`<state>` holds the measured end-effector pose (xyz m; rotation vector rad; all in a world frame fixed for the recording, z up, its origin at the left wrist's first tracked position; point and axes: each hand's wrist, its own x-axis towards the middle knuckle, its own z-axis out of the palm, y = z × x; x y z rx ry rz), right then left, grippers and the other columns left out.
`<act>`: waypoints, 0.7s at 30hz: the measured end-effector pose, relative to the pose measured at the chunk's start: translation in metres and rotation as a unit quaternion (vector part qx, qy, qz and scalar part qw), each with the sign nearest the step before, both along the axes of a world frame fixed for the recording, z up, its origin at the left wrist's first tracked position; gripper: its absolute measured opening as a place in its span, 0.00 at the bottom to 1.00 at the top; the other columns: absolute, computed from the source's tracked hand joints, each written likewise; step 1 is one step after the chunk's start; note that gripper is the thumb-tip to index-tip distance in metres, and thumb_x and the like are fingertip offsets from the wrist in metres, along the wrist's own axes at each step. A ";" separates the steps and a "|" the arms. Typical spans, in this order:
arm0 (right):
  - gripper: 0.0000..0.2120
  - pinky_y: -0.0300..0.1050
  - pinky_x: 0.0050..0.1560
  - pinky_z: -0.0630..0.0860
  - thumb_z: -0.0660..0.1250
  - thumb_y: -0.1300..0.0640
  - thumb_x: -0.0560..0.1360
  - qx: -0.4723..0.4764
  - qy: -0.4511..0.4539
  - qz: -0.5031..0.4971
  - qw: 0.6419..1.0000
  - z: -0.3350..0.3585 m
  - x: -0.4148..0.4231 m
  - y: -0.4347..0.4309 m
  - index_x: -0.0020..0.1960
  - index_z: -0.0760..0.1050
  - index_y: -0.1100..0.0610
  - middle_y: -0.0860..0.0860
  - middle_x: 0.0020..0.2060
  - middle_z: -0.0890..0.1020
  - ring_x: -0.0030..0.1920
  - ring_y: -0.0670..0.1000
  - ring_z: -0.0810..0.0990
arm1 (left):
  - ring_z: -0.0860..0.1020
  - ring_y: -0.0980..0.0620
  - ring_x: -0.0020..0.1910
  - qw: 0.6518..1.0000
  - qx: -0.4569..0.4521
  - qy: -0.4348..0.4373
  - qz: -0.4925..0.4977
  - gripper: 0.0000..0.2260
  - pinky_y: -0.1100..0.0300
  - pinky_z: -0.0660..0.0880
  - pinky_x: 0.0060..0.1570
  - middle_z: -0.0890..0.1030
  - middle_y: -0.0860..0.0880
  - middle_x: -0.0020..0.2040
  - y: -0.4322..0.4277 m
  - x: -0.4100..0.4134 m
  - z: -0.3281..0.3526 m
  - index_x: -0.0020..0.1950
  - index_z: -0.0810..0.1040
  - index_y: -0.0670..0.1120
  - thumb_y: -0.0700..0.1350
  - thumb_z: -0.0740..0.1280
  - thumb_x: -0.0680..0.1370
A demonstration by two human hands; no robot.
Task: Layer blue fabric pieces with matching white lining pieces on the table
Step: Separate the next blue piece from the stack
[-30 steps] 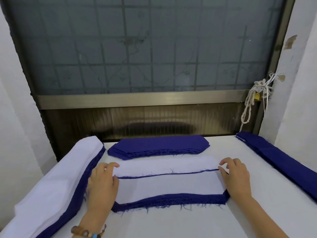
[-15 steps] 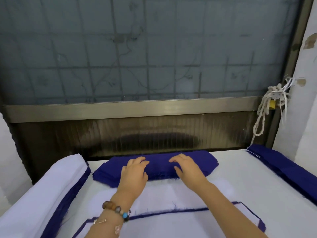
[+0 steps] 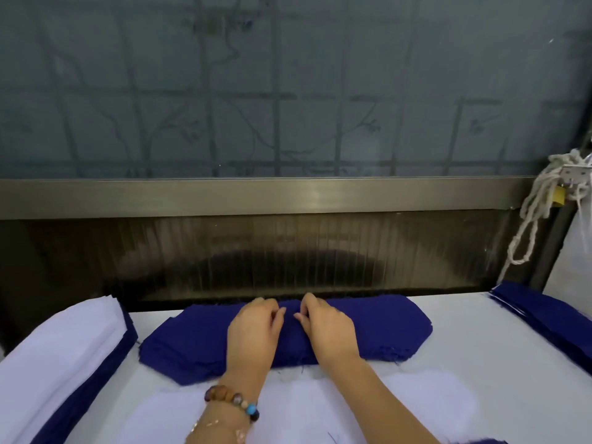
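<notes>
Blue fabric stack [image 3: 192, 347] lies under left hand [image 3: 253, 331] and right hand [image 3: 330, 331], grips pinching it.

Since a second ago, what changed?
The left hand and right hand let go of the lining and moved forward onto the blue stack; their fingers now curl on its top layer. The white pile and blue pile at the sides stayed put.

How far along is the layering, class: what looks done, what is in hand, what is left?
Done: a layered white-and-blue pile lies at the left, and a white lining lies spread at the near side. In hand: the left hand and right hand curl fingers on the blue stack, seemingly pinching a top piece. Left: that stack and a blue pile at the right.
</notes>
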<state>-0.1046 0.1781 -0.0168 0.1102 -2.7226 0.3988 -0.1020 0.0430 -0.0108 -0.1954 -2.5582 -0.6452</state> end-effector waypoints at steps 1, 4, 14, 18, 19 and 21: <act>0.10 0.41 0.37 0.66 0.56 0.45 0.81 -0.009 0.007 -0.001 1.000 -0.003 0.000 0.001 0.54 0.67 0.51 0.48 0.48 0.79 0.43 0.49 0.77 | 0.71 0.58 0.37 1.000 0.025 0.001 -0.008 0.08 0.64 0.71 0.38 0.72 0.56 0.37 -0.004 -0.001 -0.006 0.41 0.72 0.53 0.52 0.63 0.80; 0.11 0.39 0.39 0.68 0.57 0.45 0.81 -0.039 0.018 0.006 0.999 -0.006 0.000 0.003 0.59 0.68 0.48 0.46 0.52 0.78 0.47 0.47 0.78 | 0.71 0.59 0.41 0.999 0.025 0.005 -0.035 0.04 0.63 0.73 0.43 0.73 0.58 0.40 -0.010 -0.002 -0.013 0.45 0.73 0.56 0.50 0.65 0.78; 0.14 0.39 0.44 0.70 0.59 0.44 0.80 -0.053 0.008 0.001 0.999 -0.002 0.003 0.004 0.62 0.71 0.48 0.46 0.57 0.75 0.51 0.48 0.77 | 0.62 0.57 0.71 0.995 -0.092 -0.029 0.003 0.19 0.57 0.60 0.68 0.67 0.57 0.73 -0.008 -0.003 -0.011 0.74 0.65 0.54 0.52 0.54 0.83; 0.13 0.38 0.42 0.69 0.60 0.44 0.79 -0.056 0.007 -0.001 0.998 -0.001 0.003 0.004 0.60 0.71 0.48 0.46 0.56 0.75 0.50 0.47 0.78 | 0.62 0.57 0.72 0.993 -0.111 -0.043 0.004 0.20 0.57 0.59 0.69 0.66 0.57 0.74 -0.008 -0.004 -0.010 0.76 0.62 0.53 0.53 0.51 0.83; 0.12 0.37 0.41 0.69 0.60 0.44 0.79 -0.057 0.005 -0.001 0.998 0.000 0.003 0.004 0.60 0.71 0.48 0.46 0.55 0.75 0.49 0.47 0.78 | 0.62 0.57 0.71 0.993 -0.114 -0.041 0.003 0.20 0.57 0.59 0.69 0.67 0.57 0.73 -0.008 -0.004 -0.011 0.75 0.63 0.53 0.53 0.51 0.83; 0.12 0.38 0.40 0.68 0.60 0.44 0.79 -0.058 -0.001 -0.002 0.998 0.000 0.003 0.004 0.59 0.71 0.48 0.46 0.55 0.74 0.48 0.47 0.78 | 0.64 0.58 0.70 0.993 -0.108 -0.039 -0.001 0.19 0.58 0.59 0.68 0.69 0.58 0.71 -0.007 -0.004 -0.010 0.74 0.64 0.54 0.53 0.52 0.83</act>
